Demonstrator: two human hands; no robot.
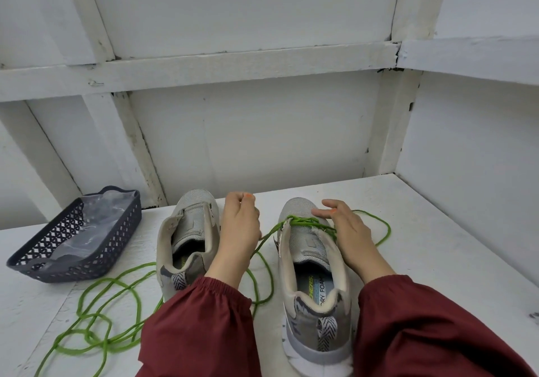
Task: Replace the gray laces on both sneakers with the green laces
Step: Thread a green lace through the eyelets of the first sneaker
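Left sneaker point(192, 222) between basket point(116, 245) and right sneaker point(309, 242)
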